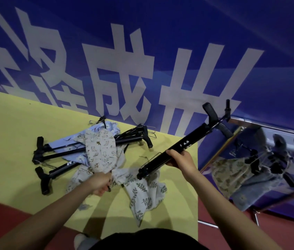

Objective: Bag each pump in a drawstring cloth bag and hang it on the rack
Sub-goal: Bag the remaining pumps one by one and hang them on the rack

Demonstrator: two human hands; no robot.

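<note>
Forearms reach out from me over the yellow table (7, 141). My left hand (100, 184) is curled tight around the gathered mouth of a cloth bag printed with small animals (100, 152), fingers pinched on the bunched fabric. Just beside it a leaf-print bag (145, 193) lies crumpled on the table. My right hand (180, 158) wraps the barrel of a black pump (184, 144), fingers closed round it, holding it tilted with its foot end low over the leaf-print bag and its T-handle raised to the right. Farther on, more pumps (67, 154) lie on the table under and around a blue bag (106, 126). Off to the right, bagged pumps (247, 170) hang from the rack (276, 131). Behind everything stands a blue banner (178, 33) with large white characters.
</note>
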